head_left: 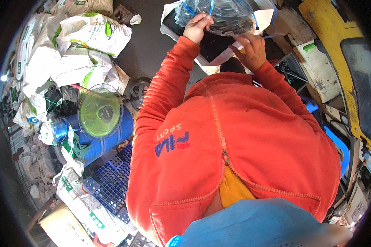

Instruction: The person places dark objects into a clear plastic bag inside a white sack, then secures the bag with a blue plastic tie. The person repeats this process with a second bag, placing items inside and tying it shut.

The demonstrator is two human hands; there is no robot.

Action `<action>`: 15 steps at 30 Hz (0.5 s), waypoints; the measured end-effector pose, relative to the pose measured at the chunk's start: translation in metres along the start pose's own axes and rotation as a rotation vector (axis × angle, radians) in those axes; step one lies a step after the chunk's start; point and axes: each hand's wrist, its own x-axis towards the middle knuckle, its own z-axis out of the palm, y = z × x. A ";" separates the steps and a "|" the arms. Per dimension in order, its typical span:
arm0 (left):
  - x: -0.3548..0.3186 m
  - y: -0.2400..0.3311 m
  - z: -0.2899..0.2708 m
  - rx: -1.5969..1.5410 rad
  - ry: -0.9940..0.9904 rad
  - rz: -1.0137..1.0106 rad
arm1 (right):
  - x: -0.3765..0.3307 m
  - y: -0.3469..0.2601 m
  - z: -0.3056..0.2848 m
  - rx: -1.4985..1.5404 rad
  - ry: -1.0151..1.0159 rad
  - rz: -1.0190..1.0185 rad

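Clear plastic bag [222,14] with blue stripes and dark contents, at the top centre of the view, resting on a dark surface [212,43] edged with a white sheet. Left hand [197,27] curled over the bag's near left edge, fingers bent and gripping the plastic. Right hand [251,49] just below the bag's right half, fingers closed around a pale flat strip of tape or plastic [228,55] that runs down and to the left from the hand toward the white sheet's edge. Both arms in orange sleeves, reaching upward from an orange zipped sweatshirt [235,140] that fills the middle of the view; yellow cloth showing under its hem, blue fabric [259,224] at the bottom edge.

At the left, well apart from the hands: heap of white woven sacks with green print [80,45], a green round fan with a wire guard [100,111] leaning against a blue plastic drum [107,140], and a blue perforated plastic crate [111,181] below the drum. More white sacks [84,208] at the lower left.

At the right: white rectangular plastic container with a green cap [315,66], near the right elbow, and beyond it a yellow painted metal frame [342,49] curving along the edge of the view. Dark crate [294,72] between the right sleeve and the white container.
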 end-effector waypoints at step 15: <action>-0.015 0.021 0.004 0.115 -0.053 0.031 | 0.002 -0.006 0.007 0.114 -0.269 -0.112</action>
